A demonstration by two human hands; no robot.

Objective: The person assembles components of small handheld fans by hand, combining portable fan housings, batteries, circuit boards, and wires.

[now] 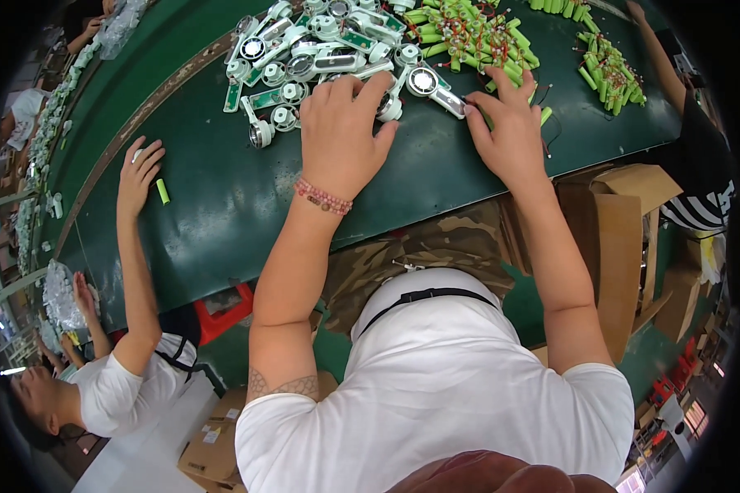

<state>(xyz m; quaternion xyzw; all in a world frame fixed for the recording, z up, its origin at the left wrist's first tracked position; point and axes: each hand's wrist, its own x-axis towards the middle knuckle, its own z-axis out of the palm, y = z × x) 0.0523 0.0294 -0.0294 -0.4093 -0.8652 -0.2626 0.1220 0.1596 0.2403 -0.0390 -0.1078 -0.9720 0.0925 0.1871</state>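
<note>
My left hand [344,123] reaches over the near edge of a pile of pale handheld fan bodies [329,62]. Its fingers are apart, with the thumb beside a fan part [390,107]; the outer fingertips are partly hidden. My right hand [508,131] has thumb and forefinger closed at the handle end of a white handheld fan [423,80] with a round grille. Its other fingers stretch to the edge of a heap of green battery cells [477,37] with red wires. Green cells show around and between these fingers.
The green work table [222,214] curves around me. More green cells [612,78] lie at the far right. Leftward, a co-worker's hand [140,168] is next to a single green cell [163,191]. Cardboard boxes [617,246] stand below the table's right edge.
</note>
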